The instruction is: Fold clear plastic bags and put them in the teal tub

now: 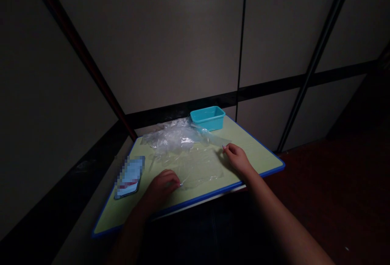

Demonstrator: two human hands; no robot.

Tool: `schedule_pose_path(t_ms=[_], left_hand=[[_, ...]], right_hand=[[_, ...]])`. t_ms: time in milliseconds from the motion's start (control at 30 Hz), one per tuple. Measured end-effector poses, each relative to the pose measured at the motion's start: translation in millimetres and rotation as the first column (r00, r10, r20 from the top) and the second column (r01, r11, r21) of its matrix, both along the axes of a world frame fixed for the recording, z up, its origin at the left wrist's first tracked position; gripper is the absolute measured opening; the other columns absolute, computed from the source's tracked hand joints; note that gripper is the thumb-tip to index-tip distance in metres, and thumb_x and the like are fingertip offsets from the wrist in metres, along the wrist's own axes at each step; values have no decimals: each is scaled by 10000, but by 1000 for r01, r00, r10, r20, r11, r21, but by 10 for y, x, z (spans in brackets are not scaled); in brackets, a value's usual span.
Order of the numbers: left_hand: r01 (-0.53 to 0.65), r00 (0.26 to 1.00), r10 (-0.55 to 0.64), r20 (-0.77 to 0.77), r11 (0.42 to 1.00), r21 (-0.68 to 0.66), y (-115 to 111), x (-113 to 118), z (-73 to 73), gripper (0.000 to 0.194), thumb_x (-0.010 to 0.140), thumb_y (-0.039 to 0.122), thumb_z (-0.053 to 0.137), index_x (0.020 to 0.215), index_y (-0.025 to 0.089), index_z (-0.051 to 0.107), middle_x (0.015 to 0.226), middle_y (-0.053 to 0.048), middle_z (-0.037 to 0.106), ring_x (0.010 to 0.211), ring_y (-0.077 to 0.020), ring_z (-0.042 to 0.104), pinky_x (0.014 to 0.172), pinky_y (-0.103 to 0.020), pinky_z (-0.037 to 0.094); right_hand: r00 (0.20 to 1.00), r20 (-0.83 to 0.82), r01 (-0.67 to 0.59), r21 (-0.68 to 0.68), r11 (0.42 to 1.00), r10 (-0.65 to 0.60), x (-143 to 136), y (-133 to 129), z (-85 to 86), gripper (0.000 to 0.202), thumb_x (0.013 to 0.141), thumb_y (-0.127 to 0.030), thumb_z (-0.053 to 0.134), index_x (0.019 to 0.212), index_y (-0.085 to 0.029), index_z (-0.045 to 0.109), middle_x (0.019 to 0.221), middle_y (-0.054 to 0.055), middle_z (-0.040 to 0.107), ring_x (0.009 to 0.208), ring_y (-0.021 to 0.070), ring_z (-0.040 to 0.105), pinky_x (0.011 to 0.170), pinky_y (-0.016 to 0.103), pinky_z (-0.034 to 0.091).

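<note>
Pinching the near left corner of a clear plastic sheet [201, 167] with the left hand [163, 184], palm down, fingers curled in and almost closed. Pinching a bit of clear plastic with the right hand [237, 158] too, thumb against forefinger, a little farther out than the left; cannot tell, in such dim light, whether from the same sheet or from a loose strip [211, 136] just beyond those fingertips. Keeping the sheet between both hands, lying low over the table [254, 151], with the pale green top showing through.

Can see a crumpled heap of clear plastic [173, 137] straight beyond the left hand, shiny and bunched up, with the strip trailing from it towards the right hand. Can see a turquoise box [215, 123] beyond the right hand, slightly to its left, upright with an open top, just beside the heap. Cannot tell what, if anything, is inside. Have a phone [129, 175] lying flat to the left of the left hand, near the table's blue edge, with a blurred screen. Facing pale wall panels [183, 46] with dark strips, well past both hands.
</note>
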State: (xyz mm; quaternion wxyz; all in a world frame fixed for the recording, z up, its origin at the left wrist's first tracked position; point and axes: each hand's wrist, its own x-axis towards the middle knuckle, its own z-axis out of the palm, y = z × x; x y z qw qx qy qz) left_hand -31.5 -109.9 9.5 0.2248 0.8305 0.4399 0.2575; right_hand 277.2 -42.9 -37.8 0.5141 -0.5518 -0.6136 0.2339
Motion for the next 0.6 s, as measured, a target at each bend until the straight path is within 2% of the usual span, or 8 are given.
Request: schedule_pose_path(t_ms=[200, 367, 467, 600], left_hand=[[-10, 998, 28, 63, 963, -268, 553, -17, 119, 219, 739, 391, 583, 695, 178, 610, 648, 9, 599, 640, -154, 555, 585, -247, 412], [-2, 982, 59, 181, 955, -298, 802, 6, 42, 213, 712, 388, 598, 677, 177, 601, 565, 22, 579, 562, -139, 542, 556, -242, 411], [-42, 971, 101, 216, 965, -261, 808, 36, -36, 210, 717, 385, 587, 690, 178, 602, 573, 20, 581, 563, -135, 543, 556, -239, 409], [-72, 969, 120, 214, 973, -220, 751, 59, -68, 207, 705, 381, 588, 676, 177, 612, 596, 12, 599, 584, -140, 557, 554, -236, 412]], right_hand=[[991, 129, -19, -21, 1000, 21, -42, -66, 79, 342, 860, -462, 428, 655, -198, 503, 591, -5, 529, 570, 143, 485, 540, 250, 324], [956, 293, -16, -23, 1000, 22, -107, -164, 161, 321, 870, -444, 453, 679, -197, 524, 608, -6, 540, 560, 132, 473, 529, 245, 302], [941, 302, -166, 10, 986, 156, -116, -221, 204, 274, 861, -422, 496, 743, -187, 573, 685, 13, 571, 622, 141, 502, 571, 247, 347], [862, 310, -435, 47, 899, 400, -97, -260, 247, 259, 773, -429, 645, 845, -182, 621, 809, 38, 593, 757, 167, 537, 680, 273, 403]])
